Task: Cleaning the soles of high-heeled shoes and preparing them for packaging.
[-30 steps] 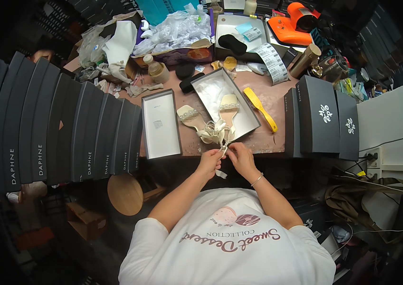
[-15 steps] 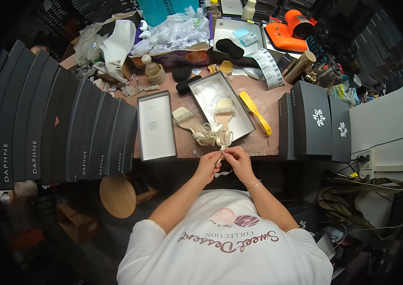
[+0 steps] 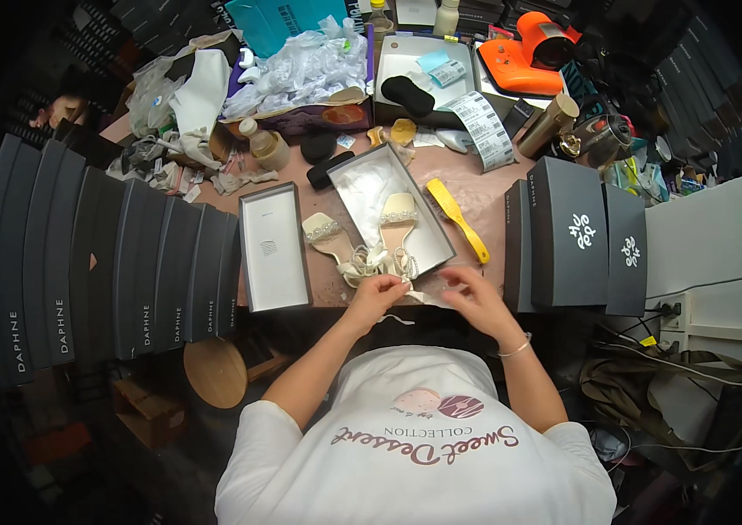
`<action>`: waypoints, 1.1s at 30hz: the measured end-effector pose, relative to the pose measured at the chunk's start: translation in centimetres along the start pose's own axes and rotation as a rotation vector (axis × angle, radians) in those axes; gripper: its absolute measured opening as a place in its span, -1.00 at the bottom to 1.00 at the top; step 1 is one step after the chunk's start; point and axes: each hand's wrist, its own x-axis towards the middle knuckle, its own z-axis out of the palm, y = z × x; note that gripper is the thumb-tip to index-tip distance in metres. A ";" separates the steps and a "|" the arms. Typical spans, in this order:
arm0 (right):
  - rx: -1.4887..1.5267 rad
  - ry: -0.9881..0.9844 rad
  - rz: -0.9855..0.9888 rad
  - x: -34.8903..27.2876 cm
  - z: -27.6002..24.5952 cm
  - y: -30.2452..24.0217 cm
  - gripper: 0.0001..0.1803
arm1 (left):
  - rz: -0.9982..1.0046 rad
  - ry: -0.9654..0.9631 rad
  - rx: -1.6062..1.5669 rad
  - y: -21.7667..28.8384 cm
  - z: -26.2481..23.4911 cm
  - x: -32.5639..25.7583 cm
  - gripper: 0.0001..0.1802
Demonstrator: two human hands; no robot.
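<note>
A pair of cream sandals with beaded toe bands lies on the table, toes pointing away from me. The left sandal [image 3: 329, 236] rests between the box and lid; the right sandal [image 3: 397, 220] lies partly over the open shoe box [image 3: 436, 234], which has white tissue in it. My left hand [image 3: 378, 296] is closed on the right sandal's ribbon strap [image 3: 413, 295] near the table's front edge, a loose ribbon end hanging below. Just right of the strap, my right hand [image 3: 477, 302] has its fingers apart and slightly blurred, with nothing clearly held.
Left of the sandals lies a grey-edged box lid [image 3: 275, 249]. A yellow brush [image 3: 458, 220] lies to the right. Dark shoe boxes [image 3: 567, 236] stand at right, and a long row of boxes [image 3: 95, 262] lines the left. Behind are a purple-sided carton [image 3: 301, 118], label strip [image 3: 483, 131] and orange device [image 3: 528, 61].
My right hand has moved off to the right, away from my left hand, and its fingers have spread. My left hand stays on the strap. The whole view has shifted slightly.
</note>
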 end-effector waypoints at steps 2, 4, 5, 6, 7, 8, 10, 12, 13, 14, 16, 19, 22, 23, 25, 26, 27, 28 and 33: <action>-0.489 -0.116 -0.318 2.0 1.4 -1.6 -0.66 | -0.015 0.004 0.021 0.9 0.7 -0.1 -0.80; -0.410 -0.204 -0.147 3.1 2.3 -0.5 -0.72 | -0.011 -0.005 0.055 1.9 0.9 0.1 -0.79; -0.285 -0.222 -0.038 3.4 2.3 -0.1 -0.74 | -0.011 -0.005 0.078 1.8 0.5 0.3 -0.78; -0.160 -0.239 0.073 3.7 2.3 0.1 -0.75 | -0.014 -0.005 0.103 1.4 0.0 0.5 -0.78; -0.066 -0.215 0.086 3.8 2.1 0.5 -0.79 | -0.018 -0.008 0.129 1.3 -0.5 0.5 -0.78; -0.068 -0.204 0.058 3.9 1.6 0.9 -0.79 | 0.059 -0.020 0.258 1.7 -0.5 0.6 -0.78; -0.068 -0.174 0.006 3.6 1.2 1.6 -0.80 | 0.211 -0.052 0.521 2.9 -1.1 0.3 -0.79; -0.060 -0.118 0.066 3.1 0.6 2.9 -0.81 | 0.310 -0.032 0.740 5.0 -1.8 0.3 -0.82; -0.020 -0.098 0.109 2.7 0.6 5.1 -0.82 | 0.260 -0.037 0.748 5.6 -2.5 0.4 -0.84; 0.012 -0.075 0.149 2.5 0.6 6.5 -0.82 | 0.219 -0.045 0.752 6.1 -3.0 0.9 -0.85; -0.043 -0.069 0.106 1.2 1.9 7.5 -0.81 | 0.436 -0.135 0.908 5.4 -3.9 2.0 -0.81; 0.005 -0.075 0.255 1.1 2.3 4.3 -0.79 | 0.494 -0.176 0.938 6.2 -4.4 2.4 -0.79; 0.032 -0.094 0.262 2.1 3.3 2.2 -0.76 | 0.263 -0.260 1.031 6.6 -5.2 3.5 -0.77; -0.005 -0.128 0.237 2.6 3.6 2.2 -0.76 | 0.129 -0.316 1.000 8.1 -5.1 3.1 -0.76; -0.157 -0.231 0.181 2.9 4.2 2.9 -0.74 | 0.016 -0.403 0.943 8.6 -5.6 2.9 -0.78; -0.145 -0.214 0.146 2.7 4.4 3.2 -0.75 | -0.041 -0.441 0.913 8.8 -6.1 2.8 -0.79; -0.133 -0.198 0.111 2.3 4.6 3.3 -0.75 | -0.112 -0.442 0.807 8.6 -6.6 2.9 -0.79; -0.121 -0.183 0.076 2.1 4.8 3.4 -0.75 | -0.182 -0.441 0.699 8.1 -7.2 3.1 -0.78; 0.446 -0.138 0.338 2.5 3.6 0.3 -0.74 | 0.285 -0.347 0.703 7.7 -6.0 0.8 -0.75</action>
